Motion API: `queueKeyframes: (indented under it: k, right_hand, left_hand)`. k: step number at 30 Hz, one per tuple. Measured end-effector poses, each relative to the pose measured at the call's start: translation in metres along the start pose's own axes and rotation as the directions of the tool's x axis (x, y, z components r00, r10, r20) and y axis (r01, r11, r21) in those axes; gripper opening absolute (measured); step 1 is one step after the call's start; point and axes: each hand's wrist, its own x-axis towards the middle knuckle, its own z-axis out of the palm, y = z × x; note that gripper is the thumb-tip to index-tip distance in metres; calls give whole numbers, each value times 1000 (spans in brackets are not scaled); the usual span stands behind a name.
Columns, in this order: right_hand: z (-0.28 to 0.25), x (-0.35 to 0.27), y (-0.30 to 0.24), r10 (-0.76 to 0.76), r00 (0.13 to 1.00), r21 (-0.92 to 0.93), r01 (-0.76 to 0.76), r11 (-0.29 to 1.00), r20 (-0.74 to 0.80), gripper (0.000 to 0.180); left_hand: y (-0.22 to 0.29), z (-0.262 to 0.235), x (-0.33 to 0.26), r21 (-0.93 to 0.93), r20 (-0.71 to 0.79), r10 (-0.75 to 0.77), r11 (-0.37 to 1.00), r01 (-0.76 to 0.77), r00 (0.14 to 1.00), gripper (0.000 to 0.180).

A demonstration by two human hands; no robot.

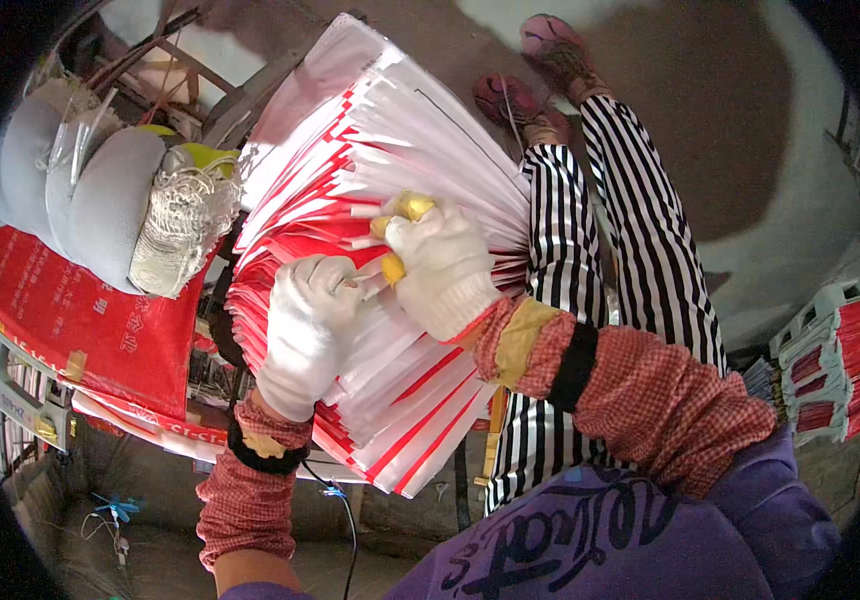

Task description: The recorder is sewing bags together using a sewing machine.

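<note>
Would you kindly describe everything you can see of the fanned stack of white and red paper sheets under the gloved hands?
The stack of paper sheets is a thick pile of flat, glossy-looking pieces, white with red bands and edges, spread like a fan so their ends step outward. It lies tilted across the person's lap, beside the striped trousers. The left hand, in a white knit glove, presses on its lower middle; the right hand, gloved with yellow fingertips, pinches sheet ends near the centre.

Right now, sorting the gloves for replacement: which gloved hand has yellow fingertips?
The right hand: its white glove has yellow fingertips. The left hand wears plain white. Both rest on the red-and-white sheets.
</note>
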Motion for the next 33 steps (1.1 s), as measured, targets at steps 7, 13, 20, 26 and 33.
queueKeyframes:
  k: [7, 13, 20, 26, 33]
  right_hand:
    - [4, -20, -4, -94, 985, 81, 83, 993, 142, 21]
    - [0, -23, -2, -115, 984, 56, 108, 993, 134, 21]
    - [-6, -17, 0, -107, 972, 35, 102, 994, 208, 25]
    - [-3, -16, 4, -139, 983, 85, 129, 988, 116, 25]
    - [-6, 20, 17, 136, 991, 0, -136, 991, 7, 35]
  left_hand:
    - [-16, -23, 13, -410, 165, 36, 911, 36, 986, 17]
    - [-27, -24, 71, 266, 7, 113, 958, -111, 994, 13]
    - [-26, -12, 57, -54, -46, 20, 998, -22, 999, 23]
    - [-35, -8, 46, -109, 219, -89, 987, 115, 972, 22]
    - [-3, -1, 1, -72, 131, -115, 990, 125, 985, 24]
